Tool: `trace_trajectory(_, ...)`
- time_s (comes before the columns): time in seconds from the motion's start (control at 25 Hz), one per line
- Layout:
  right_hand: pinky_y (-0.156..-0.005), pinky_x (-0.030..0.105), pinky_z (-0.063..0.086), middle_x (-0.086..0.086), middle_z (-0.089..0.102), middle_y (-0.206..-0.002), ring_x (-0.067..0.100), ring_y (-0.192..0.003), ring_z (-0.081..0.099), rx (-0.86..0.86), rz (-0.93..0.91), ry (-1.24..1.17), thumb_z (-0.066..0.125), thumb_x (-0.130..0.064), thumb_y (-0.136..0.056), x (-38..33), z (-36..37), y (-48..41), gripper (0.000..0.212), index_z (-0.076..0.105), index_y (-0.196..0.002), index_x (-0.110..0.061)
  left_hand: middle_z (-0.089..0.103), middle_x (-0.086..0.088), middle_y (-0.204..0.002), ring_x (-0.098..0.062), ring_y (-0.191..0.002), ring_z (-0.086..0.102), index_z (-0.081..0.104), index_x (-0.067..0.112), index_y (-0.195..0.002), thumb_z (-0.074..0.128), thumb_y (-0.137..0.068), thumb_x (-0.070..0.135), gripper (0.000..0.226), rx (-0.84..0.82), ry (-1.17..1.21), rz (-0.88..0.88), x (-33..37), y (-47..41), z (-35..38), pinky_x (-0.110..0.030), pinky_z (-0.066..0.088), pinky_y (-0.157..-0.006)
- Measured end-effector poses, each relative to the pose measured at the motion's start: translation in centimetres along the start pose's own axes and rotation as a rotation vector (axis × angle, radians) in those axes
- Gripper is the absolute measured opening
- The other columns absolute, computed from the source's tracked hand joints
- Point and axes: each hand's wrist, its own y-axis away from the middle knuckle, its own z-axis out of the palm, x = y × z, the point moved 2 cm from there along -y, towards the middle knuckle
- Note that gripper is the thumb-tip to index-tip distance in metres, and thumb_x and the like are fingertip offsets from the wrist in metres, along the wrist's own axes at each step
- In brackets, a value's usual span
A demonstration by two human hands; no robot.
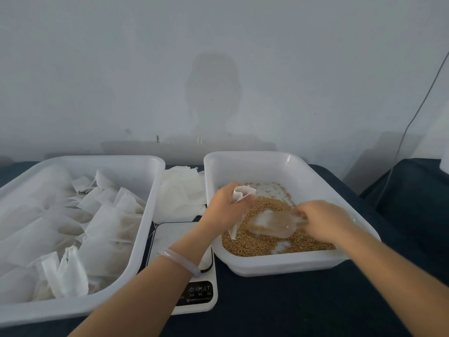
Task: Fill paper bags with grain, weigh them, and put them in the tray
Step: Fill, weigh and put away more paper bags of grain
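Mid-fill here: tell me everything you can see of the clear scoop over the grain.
The clear plastic scoop is see-through, with a rounded open bowl and a short handle. It lies low and nearly flat over the tan grain in the white plastic tray, its mouth pointing left toward the white paper bag. The right hand holds its handle. It is blurred, so whether it holds grain cannot be told.

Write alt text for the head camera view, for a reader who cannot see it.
A person's left hand holds a paper bag over a white tub while the right hand holds a clear scoop in its grain. A scale sits between this tub and a tray of filled bags.
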Motion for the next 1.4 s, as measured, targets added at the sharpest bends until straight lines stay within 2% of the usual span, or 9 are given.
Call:
trace_trajectory(0.24,-0.097,0.028,0.044,-0.004,0.052,-0.134,0.014,-0.118,0.053,0.013,-0.046,-0.367,0.071,-0.039,-0.077,-2.5,1.3,-0.7,0.066,0.045,-0.135,-0.02,0.059,-0.02,-0.075,-0.016,-0.064,0.049,0.059,0.002,-0.078,0.053,-0.092,0.032,0.034,-0.09,-0.143,0.124,0.3,0.1,0.4,-0.031,0.039,-0.062)
trace_trajectory(0.44,-0.099,0.034,0.044,-0.014,0.065,-0.114,0.004,-0.112,0.057,-0.15,-0.243,-1.145,0.066,-0.014,-0.08,-5.8,0.4,-1.2,0.041,0.059,-0.112,-0.038,0.057,0.004,-0.096,-0.004,-0.091,0.05,0.071,0.004,-0.088,0.053,-0.095,0.022,0.027,-0.143,-0.104,0.215,1.5,-0.2,-0.3,-0.006,0.038,-0.077)
trace_trajectory(0.56,-0.082,0.022,0.05,-0.018,0.071,-0.096,-0.001,-0.093,0.065,-0.085,-0.262,-1.175,0.064,-0.014,-0.086,-6.8,0.6,-1.5,0.027,0.067,-0.091,-0.041,0.054,0.008,-0.114,0.003,-0.105,0.049,0.069,0.012,-0.109,0.05,-0.096,0.019,0.024,-0.177,-0.096,0.199,1.8,-0.3,-1.2,0.006,0.031,-0.082)
trace_trajectory(0.72,-0.069,0.022,0.056,-0.01,0.073,-0.088,0.008,-0.085,0.069,0.032,-0.166,-1.253,0.063,-0.015,-0.087,-6.8,0.9,-2.3,0.017,0.067,-0.089,-0.031,0.055,0.006,-0.118,-0.008,-0.108,0.055,0.046,0.02,-0.131,0.064,-0.087,0.025,0.048,-0.099,0.102,0.018,0.4,-0.1,-2.7,-0.007,0.046,-0.079)
trace_trajectory(0.88,-0.062,0.021,0.054,-0.007,0.073,-0.081,0.01,-0.078,0.07,0.074,-0.12,-1.392,0.069,-0.01,-0.082,-6.8,0.3,-2.5,0.012,0.068,-0.087,-0.02,0.07,0.014,-0.075,0.002,-0.073,0.066,0.069,0.033,-0.078,0.075,-0.078,0.014,0.02,-0.183,0.024,-0.011,0.4,0.2,-3.9,-0.014,0.051,-0.067)
trace_trajectory(0.96,-0.066,0.024,0.056,-0.001,0.073,-0.085,0.013,-0.08,0.07,0.077,-0.135,-1.364,0.072,-0.013,-0.079,-7.3,-0.3,-2.6,0.01,0.068,-0.088,-0.017,0.064,0.014,-0.056,0.0,-0.058,0.061,0.068,0.029,-0.055,0.069,-0.083,0.012,0.033,-0.103,-0.056,0.001,0.8,-0.1,-4.8,-0.02,0.055,-0.066)
trace_trajectory(1.12,-0.075,0.03,0.057,0.003,0.073,-0.092,0.018,-0.087,0.069,0.047,-0.227,-1.398,0.068,-0.019,-0.083,-9.3,-1.7,-3.0,0.006,0.07,-0.089,-0.019,0.072,-0.014,-0.083,-0.023,-0.078,0.066,0.072,0.005,-0.079,0.066,-0.086,0.012,0.011,-0.054,-0.053,-0.005,1.0,0.0,-7.4,-0.036,0.057,-0.081)
trace_trajectory(1.28,-0.062,0.026,0.057,0.008,0.073,-0.086,0.019,-0.079,0.071,0.089,-0.215,-1.404,0.071,-0.014,-0.081,-13.4,-2.2,-3.3,0.003,0.072,-0.084,-0.013,0.063,0.014,-0.056,0.001,-0.056,0.057,0.067,0.024,-0.06,0.071,-0.082,0.012,0.025,-0.048,-0.137,0.0,0.2,1.4,-11.1,-0.013,0.049,-0.06)
trace_trajectory(1.4,-0.064,0.026,0.052,0.015,0.071,-0.086,0.017,-0.073,0.067,0.071,-0.322,-1.208,0.073,-0.025,-0.079,-16.4,-2.0,-3.2,0.019,0.072,-0.088,-0.009,0.067,0.013,-0.06,0.001,-0.053,0.053,0.074,0.014,-0.074,0.077,-0.075,0.025,0.011,0.015,-0.295,-0.031,-1.4,2.6,-13.1,-0.013,0.041,-0.055)
